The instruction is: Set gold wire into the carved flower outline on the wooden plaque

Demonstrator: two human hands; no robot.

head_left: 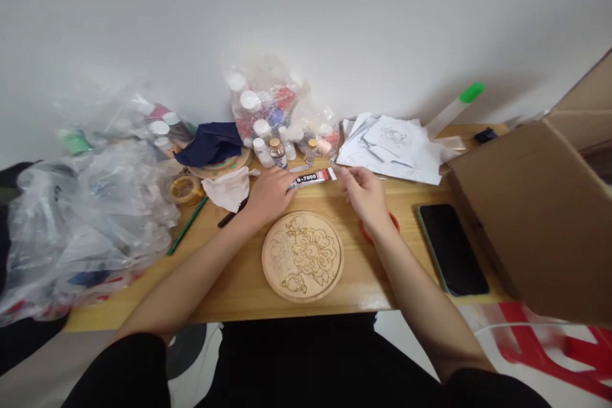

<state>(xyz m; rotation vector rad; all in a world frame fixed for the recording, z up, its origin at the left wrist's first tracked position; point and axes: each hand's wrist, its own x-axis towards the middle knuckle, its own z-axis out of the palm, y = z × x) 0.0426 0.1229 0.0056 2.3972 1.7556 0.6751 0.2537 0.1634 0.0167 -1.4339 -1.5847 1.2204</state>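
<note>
In fingers [285,177], tube [313,178] (bagged bottles [250,101] behind)

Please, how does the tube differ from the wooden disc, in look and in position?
The tube is long and narrow; the disc is round and wider. The tube carries printed lettering; the disc carries a flower design with golden lines. The left hand holds the tube, while the disc lies flat on the table. Both bear markings.

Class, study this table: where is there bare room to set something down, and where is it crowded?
The bare table shows between the round board and right forearm, with a smaller patch between green pencil and left forearm. Crowded: the back with bottles and papers, left with plastic bags, right with a box.
</note>
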